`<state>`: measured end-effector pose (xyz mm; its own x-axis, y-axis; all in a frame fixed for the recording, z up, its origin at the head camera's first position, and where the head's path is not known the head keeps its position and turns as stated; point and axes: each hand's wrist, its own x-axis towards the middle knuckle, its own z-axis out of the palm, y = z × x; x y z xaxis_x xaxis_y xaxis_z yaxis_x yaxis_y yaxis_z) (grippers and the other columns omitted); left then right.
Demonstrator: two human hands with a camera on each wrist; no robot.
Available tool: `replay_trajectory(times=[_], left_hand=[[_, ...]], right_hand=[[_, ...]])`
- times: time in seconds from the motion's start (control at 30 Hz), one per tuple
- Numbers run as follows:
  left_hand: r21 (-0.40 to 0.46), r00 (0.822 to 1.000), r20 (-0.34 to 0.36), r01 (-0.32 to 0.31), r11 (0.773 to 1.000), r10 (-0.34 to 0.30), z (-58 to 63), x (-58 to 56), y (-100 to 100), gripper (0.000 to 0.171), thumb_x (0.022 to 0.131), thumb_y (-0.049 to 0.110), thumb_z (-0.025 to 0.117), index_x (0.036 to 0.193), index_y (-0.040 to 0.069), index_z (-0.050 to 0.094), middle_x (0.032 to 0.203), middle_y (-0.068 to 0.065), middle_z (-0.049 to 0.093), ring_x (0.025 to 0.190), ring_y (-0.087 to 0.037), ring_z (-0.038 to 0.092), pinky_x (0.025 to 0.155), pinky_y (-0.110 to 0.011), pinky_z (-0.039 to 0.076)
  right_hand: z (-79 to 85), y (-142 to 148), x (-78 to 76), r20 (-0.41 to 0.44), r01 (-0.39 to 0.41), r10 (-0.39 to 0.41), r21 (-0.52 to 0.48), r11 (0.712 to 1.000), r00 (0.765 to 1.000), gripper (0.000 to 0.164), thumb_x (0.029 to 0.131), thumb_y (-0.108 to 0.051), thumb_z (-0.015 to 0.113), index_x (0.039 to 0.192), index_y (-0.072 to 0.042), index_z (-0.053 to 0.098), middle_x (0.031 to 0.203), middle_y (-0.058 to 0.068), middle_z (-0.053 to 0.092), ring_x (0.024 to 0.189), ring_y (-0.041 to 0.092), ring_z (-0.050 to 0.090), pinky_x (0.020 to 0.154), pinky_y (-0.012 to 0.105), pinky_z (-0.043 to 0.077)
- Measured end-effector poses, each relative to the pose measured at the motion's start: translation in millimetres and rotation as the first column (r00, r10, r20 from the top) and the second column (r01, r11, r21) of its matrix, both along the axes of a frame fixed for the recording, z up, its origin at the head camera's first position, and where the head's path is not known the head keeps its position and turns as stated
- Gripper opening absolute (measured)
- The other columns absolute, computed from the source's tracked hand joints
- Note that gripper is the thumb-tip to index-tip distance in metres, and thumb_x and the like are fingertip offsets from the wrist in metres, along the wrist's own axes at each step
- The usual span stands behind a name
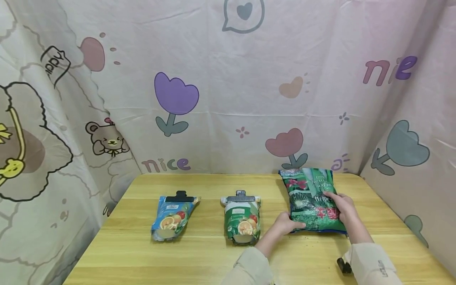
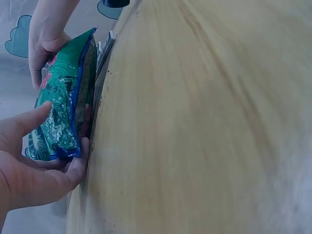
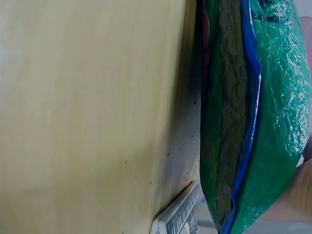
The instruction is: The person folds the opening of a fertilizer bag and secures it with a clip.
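A plump green plastic bag (image 1: 311,202) with blue edges, printed with pink flowers and plants, stands tilted back at the right rear of the table. My left hand (image 1: 286,224) grips its lower left corner, thumb on the front; in the left wrist view its fingers reach under the corner. At the bag's right side, my right hand (image 1: 345,208) holds the edge, a finger across the front. The bag's underside (image 3: 231,97) fills the right part of the right wrist view, hiding most of the right hand. What it contains is hidden.
Left of the big bag are a green fruit-printed pouch (image 1: 243,221) and a blue fruit-printed pouch (image 1: 172,219), each with a black clip on top. Dark specks lie near the big bag. A flat white printed piece (image 3: 178,214) shows beside it. Printed cloth (image 1: 221,138) encloses the table (image 1: 199,261).
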<state>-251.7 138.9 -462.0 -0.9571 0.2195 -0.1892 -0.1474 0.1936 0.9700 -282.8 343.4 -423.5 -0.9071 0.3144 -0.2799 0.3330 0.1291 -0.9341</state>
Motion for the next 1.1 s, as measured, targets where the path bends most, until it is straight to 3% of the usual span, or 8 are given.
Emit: replay_trajectory(times=[0.13, 0.27, 0.4, 0.53, 0.73, 0.93, 1.03, 1.1], left_hand=[[-0.03, 0.998, -0.047, -0.042, 0.999, 0.04, 1.0, 1.2, 1, 0.046, 0.075, 0.007, 0.076, 0.111, -0.011, 0.054, 0.108, -0.018, 0.057, 0.101, -0.035, 0.053, 0.083, -0.045, 0.046], [-0.07, 0.993, -0.07, -0.105, 0.992, 0.1, 2.2, 1.9, 2, 0.049, 0.071, 0.006, 0.079, 0.111, -0.01, 0.056, 0.108, -0.018, 0.058, 0.102, -0.035, 0.053, 0.083, -0.044, 0.046], [-0.099, 0.987, -0.081, -0.145, 0.985, 0.137, 2.2, 1.8, 2, 0.054, 0.068, 0.006, 0.081, 0.114, -0.008, 0.057, 0.11, -0.017, 0.059, 0.104, -0.035, 0.053, 0.084, -0.044, 0.046], [-0.154, 0.976, -0.153, -0.181, 0.971, 0.157, 1.0, -0.6, 1, 0.048, 0.064, 0.006, 0.083, 0.106, -0.004, 0.061, 0.098, -0.012, 0.063, 0.095, -0.031, 0.057, 0.082, -0.041, 0.047], [-0.212, 0.958, -0.219, -0.233, 0.949, 0.186, -1.1, -3.3, -1, 0.05, 0.058, 0.002, 0.084, 0.102, 0.001, 0.059, 0.091, -0.008, 0.06, 0.09, -0.029, 0.057, 0.081, -0.04, 0.047], [-0.234, 0.949, -0.255, -0.245, 0.941, 0.184, -1.2, -4.9, -5, 0.057, 0.055, -0.001, 0.085, 0.102, 0.005, 0.054, 0.092, -0.006, 0.056, 0.091, -0.028, 0.056, 0.082, -0.039, 0.046], [-0.256, 0.941, -0.291, -0.252, 0.933, 0.174, -1.1, -5.6, -6, 0.059, 0.053, -0.002, 0.086, 0.1, 0.007, 0.052, 0.091, -0.005, 0.054, 0.09, -0.027, 0.055, 0.08, -0.037, 0.046], [-0.269, 0.938, -0.301, -0.257, 0.928, 0.172, -0.7, -5.7, -7, 0.061, 0.052, -0.003, 0.086, 0.1, 0.008, 0.052, 0.093, -0.006, 0.055, 0.091, -0.027, 0.055, 0.08, -0.037, 0.046]], right_hand=[[0.3, -4, 2.8, -0.038, 0.044, -0.044, 0.001, 0.999, 0.998, 0.081, 0.086, -0.041, 0.062, 0.14, 0.006, 0.025, 0.135, 0.026, 0.028, 0.107, 0.029, 0.04, 0.085, 0.037, 0.041], [1.5, -8, 4.2, -0.073, 0.091, -0.093, -0.032, 0.995, 0.993, 0.073, 0.083, -0.038, 0.066, 0.135, 0.003, 0.034, 0.131, 0.019, 0.034, 0.097, 0.02, 0.042, 0.074, 0.027, 0.042], [4.3, -13, 6.2, -0.098, 0.123, -0.13, -0.073, 0.99, 0.987, 0.071, 0.084, -0.037, 0.065, 0.137, 0.0, 0.035, 0.138, 0.02, 0.029, 0.106, 0.025, 0.039, 0.089, 0.036, 0.038], [6.5, -16, 7.4, -0.113, 0.132, -0.145, -0.113, 0.985, 0.983, 0.064, 0.085, -0.036, 0.065, 0.136, -0.006, 0.039, 0.139, 0.017, 0.028, 0.114, 0.028, 0.034, 0.099, 0.046, 0.028], [-11.7, 1, -2.2, -0.178, 0.039, -0.068, -0.163, 0.986, 0.982, 0.039, 0.081, -0.034, 0.07, 0.113, -0.023, 0.05, 0.109, -0.005, 0.048, 0.095, 0.011, 0.045, 0.078, 0.033, 0.039], [-38.1, 23, -16.8, -0.317, -0.047, -0.009, -0.168, 0.985, 0.948, 0.031, 0.082, -0.028, 0.071, 0.105, -0.02, 0.052, 0.103, -0.007, 0.052, 0.093, 0.007, 0.046, 0.085, 0.026, 0.035], [-27.2, 19, -6.9, -0.355, -0.099, 0.043, -0.139, 0.985, 0.934, 0.028, 0.083, -0.022, 0.068, 0.105, -0.016, 0.051, 0.1, -0.009, 0.055, 0.094, 0.007, 0.046, 0.089, 0.027, 0.032], [-16.8, 12, 3.0, -0.368, -0.11, 0.055, -0.129, 0.986, 0.928, 0.027, 0.083, -0.019, 0.067, 0.104, -0.014, 0.05, 0.095, -0.012, 0.058, 0.091, 0.006, 0.047, 0.084, 0.024, 0.033]])
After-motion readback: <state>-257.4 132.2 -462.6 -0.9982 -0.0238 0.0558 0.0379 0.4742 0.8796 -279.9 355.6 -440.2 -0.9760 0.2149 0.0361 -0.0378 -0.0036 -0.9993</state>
